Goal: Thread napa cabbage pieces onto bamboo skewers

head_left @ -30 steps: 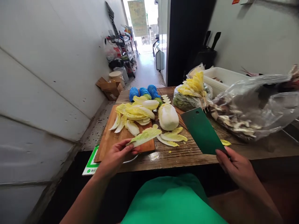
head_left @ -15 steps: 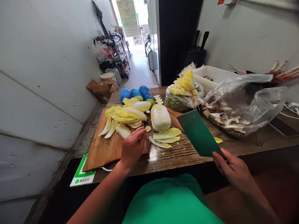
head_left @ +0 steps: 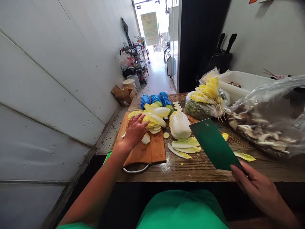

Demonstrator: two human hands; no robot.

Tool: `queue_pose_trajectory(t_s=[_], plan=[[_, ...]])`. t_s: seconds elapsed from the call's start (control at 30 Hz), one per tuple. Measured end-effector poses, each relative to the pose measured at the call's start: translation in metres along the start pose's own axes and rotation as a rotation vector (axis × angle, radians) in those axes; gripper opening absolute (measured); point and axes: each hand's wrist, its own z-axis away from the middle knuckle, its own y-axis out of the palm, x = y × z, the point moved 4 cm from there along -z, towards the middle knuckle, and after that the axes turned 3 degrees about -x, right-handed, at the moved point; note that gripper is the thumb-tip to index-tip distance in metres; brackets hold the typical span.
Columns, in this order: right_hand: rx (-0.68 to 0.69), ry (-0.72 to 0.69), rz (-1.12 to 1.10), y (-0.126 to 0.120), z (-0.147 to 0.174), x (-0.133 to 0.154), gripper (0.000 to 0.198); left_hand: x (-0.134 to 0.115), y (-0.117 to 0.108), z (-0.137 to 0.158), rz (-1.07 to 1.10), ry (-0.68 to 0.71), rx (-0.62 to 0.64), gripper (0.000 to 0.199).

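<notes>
My left hand [head_left: 135, 132] reaches over the wooden cutting board [head_left: 153, 152], fingers spread, at the near side of a pile of yellow-white napa cabbage leaves [head_left: 158, 111]. Whether its fingertips touch the leaves I cannot tell. In my right hand [head_left: 254, 183] is a cleaver with a broad green blade [head_left: 215, 146], held up over the table's front part. A trimmed napa cabbage head [head_left: 179, 125] sits to the right of the board. In front of it lie several loose cabbage leaves [head_left: 186, 146], and a round pale slice [head_left: 166, 135] lies by the board's edge.
Behind the leaves are vegetables in blue foam nets [head_left: 156, 98] and pale slices [head_left: 176, 106]. Skewered yellow leaves [head_left: 207, 90] rest on a bagged green heap. Sliced mushrooms [head_left: 264, 136] in plastic and a white tub [head_left: 247, 79] stand right. A wall [head_left: 78, 82] runs along the left.
My left hand has opened and moved from the board's near right edge onto the leaf pile. The board has turned, its metal handle now facing me. The view has swung left; the cleaver stays held.
</notes>
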Motion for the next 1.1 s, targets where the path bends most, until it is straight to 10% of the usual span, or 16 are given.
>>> queue_pose_trajectory(t_s=[0.23, 0.73, 0.97, 1.1], plan=[[0.042, -0.009, 0.016, 0.004, 0.000, 0.000, 0.039, -0.057, 0.021, -0.031, -0.072, 0.325, 0.061, 0.032], [0.028, -0.071, -0.019, 0.008, 0.007, 0.005, 0.034, -0.084, 0.055, -0.073, -0.108, 0.122, 0.407, 0.035], [0.040, -0.108, -0.008, 0.005, 0.010, 0.014, 0.033, -0.078, -0.011, -0.039, 0.022, 0.028, 0.225, 0.044], [0.040, -0.199, 0.034, 0.006, 0.004, 0.031, 0.035, -0.032, -0.023, 0.036, 0.787, -0.495, -0.143, 0.054]])
